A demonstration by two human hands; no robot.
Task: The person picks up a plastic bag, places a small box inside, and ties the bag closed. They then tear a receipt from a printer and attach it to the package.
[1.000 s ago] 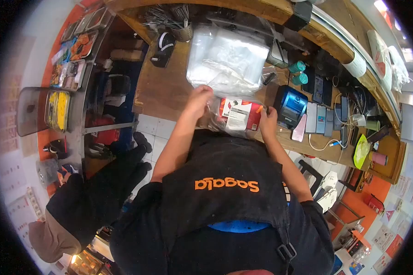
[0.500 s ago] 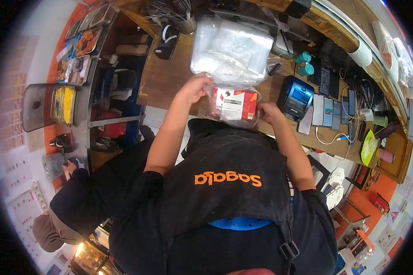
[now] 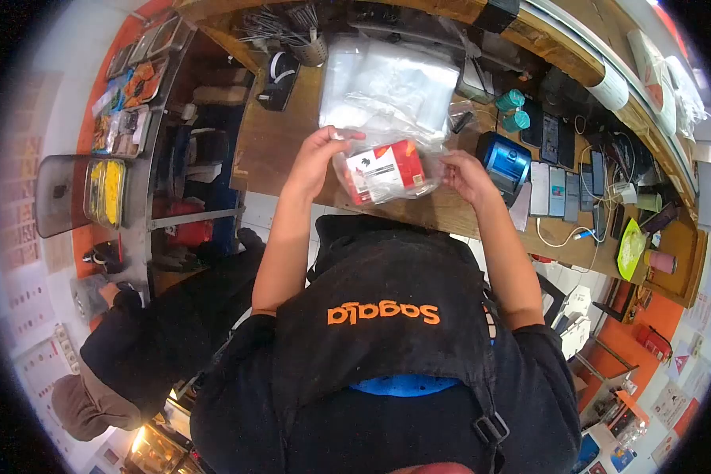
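One bag (image 3: 423, 183) is pinched above the counter (image 3: 280, 150) by left hand (image 3: 317, 158) and right hand (image 3: 464, 175); a pack (image 3: 383, 167) is enclosed, sealing apparently outstanding.

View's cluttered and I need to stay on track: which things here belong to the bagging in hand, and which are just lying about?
In hand:
left hand
right hand
clear bag
red packet, inside the bag

Lying about:
stack of empty bags
blue printer
row of phones
teal jars
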